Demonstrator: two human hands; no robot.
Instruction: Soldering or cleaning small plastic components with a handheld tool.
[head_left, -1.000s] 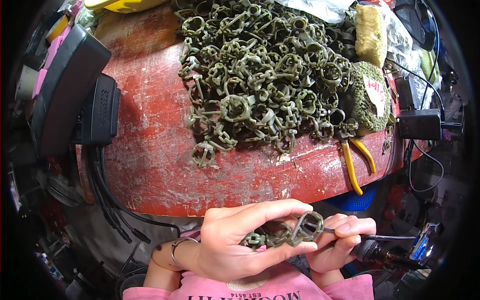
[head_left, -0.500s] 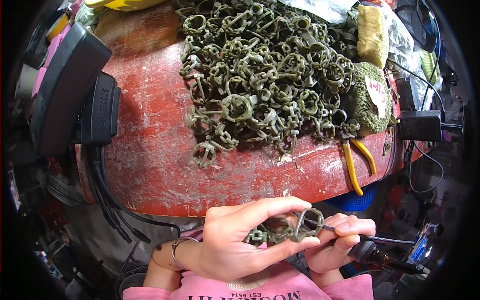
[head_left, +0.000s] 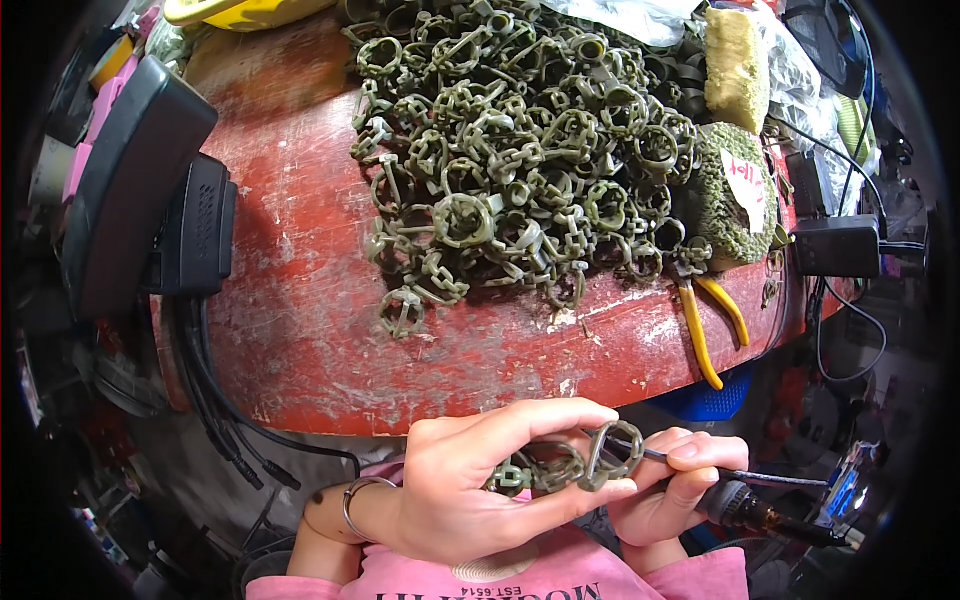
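Observation:
My left hand [head_left: 480, 480] is closed around an olive-green piece of linked chain and rings [head_left: 562, 468], with a ring of chain links [head_left: 615, 455] standing up between its thumb and fingers. My right hand [head_left: 672, 487] pinches a thin dark rod-like tool [head_left: 770, 479]; its inner end reaches to the ring and is partly hidden behind it. Beneath the right hand is a black handle-like object [head_left: 735, 503] with a brownish stretch toward the right. I cannot tell whether that hand touches it. Both hands are just off the table's near edge, in front of a pink shirt.
A heap of similar green chain-and-ring pieces [head_left: 520, 170] covers the middle of the red table [head_left: 300, 350]. Yellow-handled pliers [head_left: 697, 335] lie at its right, by green [head_left: 725, 225] and yellowish [head_left: 738, 70] blocks. Black devices [head_left: 135, 190] stand left; a black adapter [head_left: 838, 247] sits right.
The table and heap have shifted very slightly leftward in the picture. Both hands keep the same grip, with the rod-like tool still against the ring.

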